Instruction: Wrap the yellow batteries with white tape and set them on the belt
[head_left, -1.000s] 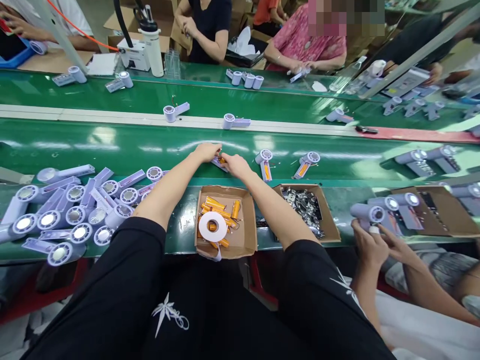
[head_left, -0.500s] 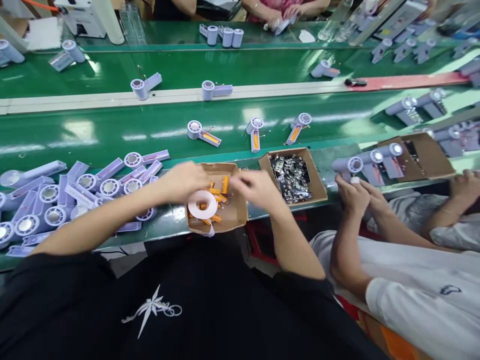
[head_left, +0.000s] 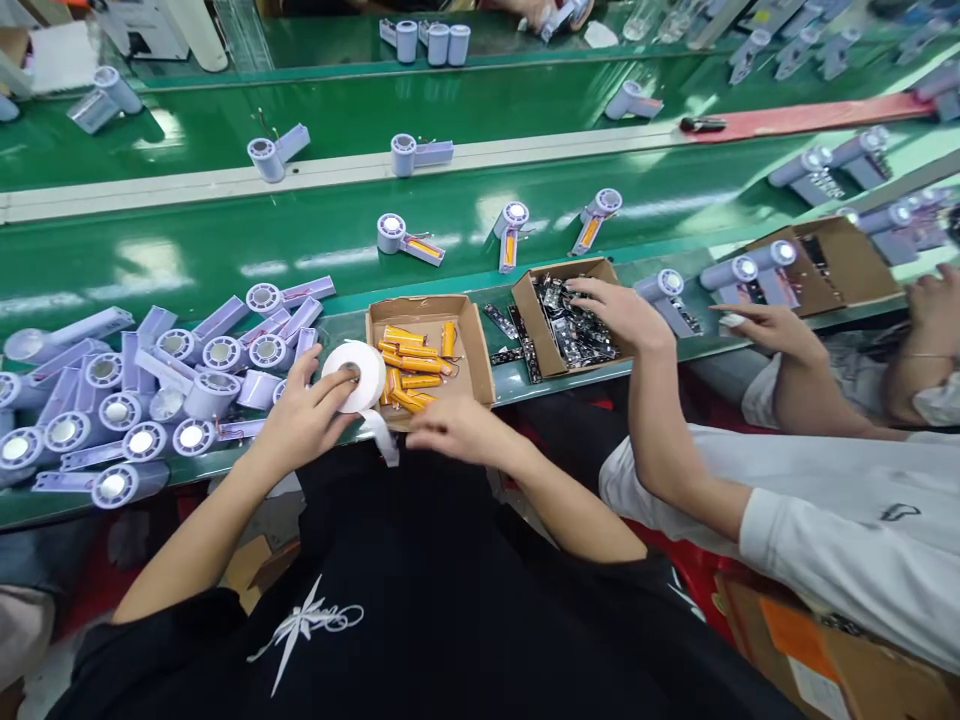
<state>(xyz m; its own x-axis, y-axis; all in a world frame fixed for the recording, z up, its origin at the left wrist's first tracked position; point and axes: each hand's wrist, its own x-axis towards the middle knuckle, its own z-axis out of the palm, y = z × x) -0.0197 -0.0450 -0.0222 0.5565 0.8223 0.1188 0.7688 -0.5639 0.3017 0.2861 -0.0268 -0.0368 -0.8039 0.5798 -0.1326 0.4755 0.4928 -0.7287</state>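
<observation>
My left hand (head_left: 311, 405) is closed around a roll of white tape (head_left: 367, 372), fingers through its core, at the left edge of a cardboard box (head_left: 471, 370). A loose strip of tape (head_left: 382, 438) hangs from the roll over the box's front edge. Inside the box lie several orange-wrapped batteries (head_left: 412, 362), some with wires. My right hand (head_left: 469, 432) is over the box's front right edge, a little right of the tape strip. Its fingers point left, loosely bent and slightly blurred, with nothing visible in them.
Lilac handheld fan bodies (head_left: 214, 395) are heaped on the left. A co-worker's hand (head_left: 626, 315) reaches into a box of circuit boards (head_left: 566, 335) on the right; loose boards (head_left: 529, 345) lie between the boxes. Fans with batteries (head_left: 510, 235) rest on the green belt (head_left: 315, 245).
My left hand has drawn back toward me and grasped the tape roll, tilting it up leftward. My right hand moved nearer my body. The co-worker set down a fan and reached into the boards.
</observation>
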